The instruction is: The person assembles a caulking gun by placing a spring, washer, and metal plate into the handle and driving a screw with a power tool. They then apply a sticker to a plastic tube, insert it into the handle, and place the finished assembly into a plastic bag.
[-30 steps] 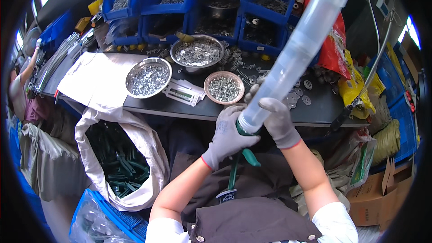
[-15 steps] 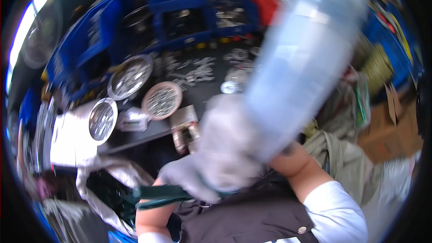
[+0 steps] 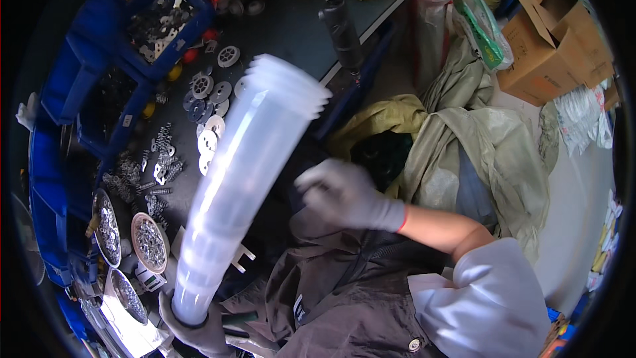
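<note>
Since the earlier frame, the right hand has let go of the translucent cup stack and hovers just beside it, fingers loosely open. Left hand grips the stack's base, its long axis slanting up and away over the dark counter, above scattered metal discs

Stack of translucent cups in left hand, right hand beside it.

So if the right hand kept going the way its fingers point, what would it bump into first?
Probably the tall stack of clear plastic cups. The gloved right hand points left toward it, though depth is hard to judge.
</note>
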Available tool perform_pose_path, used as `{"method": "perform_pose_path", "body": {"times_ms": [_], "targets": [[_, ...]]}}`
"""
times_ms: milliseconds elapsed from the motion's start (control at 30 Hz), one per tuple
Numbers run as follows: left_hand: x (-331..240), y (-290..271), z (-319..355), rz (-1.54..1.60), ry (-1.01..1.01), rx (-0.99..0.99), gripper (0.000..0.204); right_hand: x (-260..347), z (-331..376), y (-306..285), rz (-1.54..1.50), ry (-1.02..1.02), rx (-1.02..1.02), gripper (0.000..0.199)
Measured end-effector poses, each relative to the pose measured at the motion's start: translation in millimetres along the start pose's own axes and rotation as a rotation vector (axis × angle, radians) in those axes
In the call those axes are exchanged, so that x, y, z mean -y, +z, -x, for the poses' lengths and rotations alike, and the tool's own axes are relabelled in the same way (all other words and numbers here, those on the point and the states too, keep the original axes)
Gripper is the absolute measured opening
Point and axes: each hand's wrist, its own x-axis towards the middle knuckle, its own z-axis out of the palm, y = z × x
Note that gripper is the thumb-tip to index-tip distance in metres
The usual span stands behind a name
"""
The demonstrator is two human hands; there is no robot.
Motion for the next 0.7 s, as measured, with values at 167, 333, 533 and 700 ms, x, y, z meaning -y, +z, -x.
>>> {"method": "perform_pose_path", "body": {"times_ms": [167,333,533,700], "targets": [[19.3,-4.9,12.8,-0.105,-0.015,0.055,0.078,-206.2,73.9,-74.2,1.028,0.519,0.379,0.035],[11.5,-17.5,18.3,-0.143,-0.169,0.139,0.077,-362.5,130.8,-134.1,1.457,0.517,0.604,0.049],[3.7,-15.0,13.5,-0.129,-0.088,0.199,0.077,-379.0,135.5,-147.3,1.191,0.515,0.19,0.048],[19.9,-14.5,22.2,0.01,-0.01,0.242,0.075,-239.9,77.6,-136.3,0.258,0.994,0.264,0.037]]}}
